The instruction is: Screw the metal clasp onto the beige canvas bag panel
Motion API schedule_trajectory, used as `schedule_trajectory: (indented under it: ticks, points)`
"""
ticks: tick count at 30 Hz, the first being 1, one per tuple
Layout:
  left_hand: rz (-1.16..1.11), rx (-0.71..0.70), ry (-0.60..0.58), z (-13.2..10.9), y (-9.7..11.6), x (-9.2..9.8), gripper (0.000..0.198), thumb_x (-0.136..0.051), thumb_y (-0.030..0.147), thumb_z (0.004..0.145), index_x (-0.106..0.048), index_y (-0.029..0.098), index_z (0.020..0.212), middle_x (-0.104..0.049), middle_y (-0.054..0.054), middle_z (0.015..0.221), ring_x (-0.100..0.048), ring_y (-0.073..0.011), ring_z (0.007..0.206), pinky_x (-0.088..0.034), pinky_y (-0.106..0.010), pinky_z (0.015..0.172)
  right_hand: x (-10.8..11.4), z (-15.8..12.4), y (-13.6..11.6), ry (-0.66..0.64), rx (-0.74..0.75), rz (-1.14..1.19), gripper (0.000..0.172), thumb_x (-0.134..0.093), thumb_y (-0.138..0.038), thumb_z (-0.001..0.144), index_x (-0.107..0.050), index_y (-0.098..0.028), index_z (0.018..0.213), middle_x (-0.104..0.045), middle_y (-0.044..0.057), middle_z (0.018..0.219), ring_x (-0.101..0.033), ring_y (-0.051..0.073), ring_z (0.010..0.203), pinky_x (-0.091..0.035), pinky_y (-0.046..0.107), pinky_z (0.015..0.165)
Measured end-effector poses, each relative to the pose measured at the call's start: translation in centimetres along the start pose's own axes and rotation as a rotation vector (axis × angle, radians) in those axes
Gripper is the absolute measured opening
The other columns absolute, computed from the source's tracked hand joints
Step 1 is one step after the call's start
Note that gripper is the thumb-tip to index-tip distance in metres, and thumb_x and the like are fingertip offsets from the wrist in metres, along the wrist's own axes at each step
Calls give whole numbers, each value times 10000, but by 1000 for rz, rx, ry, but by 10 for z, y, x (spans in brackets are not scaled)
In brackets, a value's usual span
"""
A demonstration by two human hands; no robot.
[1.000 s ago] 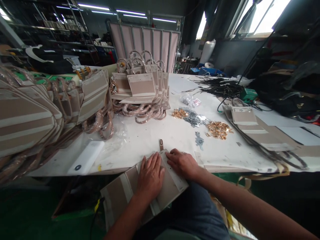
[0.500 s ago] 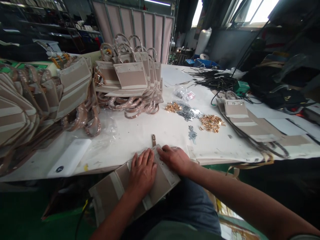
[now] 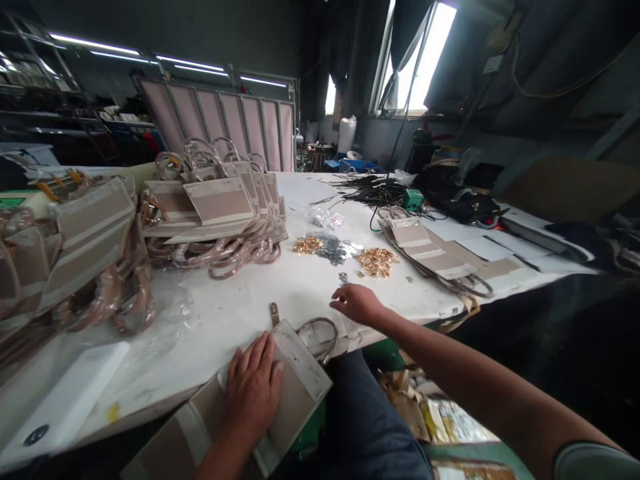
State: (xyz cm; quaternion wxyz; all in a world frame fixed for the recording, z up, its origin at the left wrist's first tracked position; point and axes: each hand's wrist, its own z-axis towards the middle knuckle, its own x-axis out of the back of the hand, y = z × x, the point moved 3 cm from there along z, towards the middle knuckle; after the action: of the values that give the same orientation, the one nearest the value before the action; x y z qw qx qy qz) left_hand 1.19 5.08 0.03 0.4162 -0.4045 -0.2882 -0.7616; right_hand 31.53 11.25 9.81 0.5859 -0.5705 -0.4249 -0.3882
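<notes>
My left hand lies flat, fingers stretched out, on a taupe bag panel with pale strips. This piece slants over the table's front edge above my lap. A rounded handle shows at its right side, and a small strap with a metal fitting sticks out at its top. My right hand hovers over the table to the right of the panel, fingers bent and slightly apart, with nothing visible in them. Just beyond it are a few flat silver metal pieces.
Piles of gold fittings and silver pieces lie mid-table. Stacked bags with wrapped handles stand at the left, near a white box. More bag pieces and black strips lie at the right and back.
My right hand has left the panel's top edge and moved right and forward toward the silver pieces. The left hand stays on the panel. The view has tilted up and turned right.
</notes>
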Motion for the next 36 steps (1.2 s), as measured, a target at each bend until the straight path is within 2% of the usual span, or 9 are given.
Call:
schedule_trajectory:
  ticks: [3, 6, 10, 14, 20, 24, 27, 32, 36]
  points:
    - [-19, 10, 16, 0, 0, -1, 525, -454, 347, 1083, -566, 164, 1562, -619, -148, 1580, -573, -333, 1442, -353, -581, 1263, 5, 4, 50, 12, -176, -49, 177, -794, -390, 1013, -862, -229, 1041, -801, 60, 1029, -720, 246, 960, -456, 287, 738]
    - [-21, 1, 23, 0, 1, -1, 512, -444, 350, 1092, -567, 151, 1549, -630, -144, 1567, -574, -334, 1435, -349, -571, 1254, -4, 5, 72, 48, -273, -37, 218, -792, -443, 995, -854, -237, 1023, -801, 51, 1023, -711, 235, 931, -413, 283, 688]
    - [-40, -3, 30, 1, 1, -1, 526, -440, 364, 1093, -551, 142, 1557, -629, -150, 1567, -575, -336, 1436, -334, -566, 1258, -17, 8, 75, 91, -305, 2, 124, -789, -347, 962, -851, -252, 1013, -798, 34, 1040, -694, 228, 952, -403, 283, 704]
    - [-51, -4, 42, 1, 1, -1, 527, -441, 361, 1093, -545, 138, 1559, -628, -149, 1568, -569, -337, 1440, -323, -566, 1260, -16, 11, 76, 88, -303, 64, 96, -778, -233, 931, -858, -238, 984, -797, 19, 985, -690, 208, 923, -415, 272, 717]
    - [-47, -4, 58, 1, 3, 2, 522, -430, 350, 1099, -559, 108, 1543, -632, -144, 1565, -573, -336, 1426, -331, -559, 1248, 1, 13, 69, 17, -248, 204, 167, -661, -143, 942, -825, -125, 963, -723, 23, 761, -626, 151, 650, -436, 225, 585]
    - [-64, 29, 25, -1, 3, 2, 523, -425, 356, 1102, -553, 126, 1554, -612, -123, 1592, -555, -329, 1452, -320, -564, 1268, 11, 17, 39, -52, -164, 312, 201, -648, -202, 984, -819, -135, 1065, -626, -19, 645, -543, 126, 518, -410, 202, 478]
    - [-101, 57, 9, -1, 4, 3, 528, -446, 357, 1090, -554, 140, 1559, -607, -119, 1599, -555, -328, 1463, -332, -568, 1276, 5, 20, -9, -194, -21, 414, 206, -667, -262, 1009, -829, -175, 1102, -593, -45, 602, -518, 119, 481, -417, 205, 470]
    - [-163, 82, 11, -3, 3, 6, 542, -480, 362, 1075, -548, 149, 1569, -610, -133, 1592, -567, -334, 1459, -372, -589, 1270, -26, 24, -101, -381, 358, 412, 195, -670, -139, 973, -845, -167, 1055, -776, -4, 880, -676, 151, 765, -501, 209, 706]
    - [-200, 97, 20, -4, 3, 7, 553, -490, 372, 1072, -537, 131, 1568, -627, -155, 1568, -578, -333, 1443, -381, -605, 1272, -49, 31, -127, -408, 427, 283, 247, -661, -43, 913, -853, -161, 1012, -809, 18, 964, -713, 191, 896, -501, 232, 818]
